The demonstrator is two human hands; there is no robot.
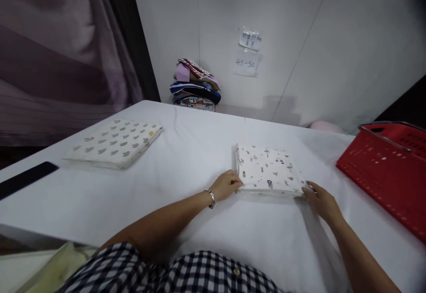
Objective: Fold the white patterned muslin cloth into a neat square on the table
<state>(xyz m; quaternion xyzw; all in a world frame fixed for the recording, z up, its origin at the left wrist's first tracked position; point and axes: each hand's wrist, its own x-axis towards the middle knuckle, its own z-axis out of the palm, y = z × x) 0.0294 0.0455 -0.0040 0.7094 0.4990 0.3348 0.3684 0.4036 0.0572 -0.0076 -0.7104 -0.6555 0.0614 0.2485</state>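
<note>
A folded white cloth with small dark prints lies on the white table in front of me. My left hand, with a silver bracelet on its wrist, pinches the cloth's near left corner. The fingers of my right hand are closed on its near right corner. Both hands hold the front edge, and the cloth rests flat.
A second folded cloth with grey heart-like prints lies at the left. A stack of folded colourful fabrics sits by the wall. A red plastic basket stands at the right. A dark flat object lies at the table's left edge.
</note>
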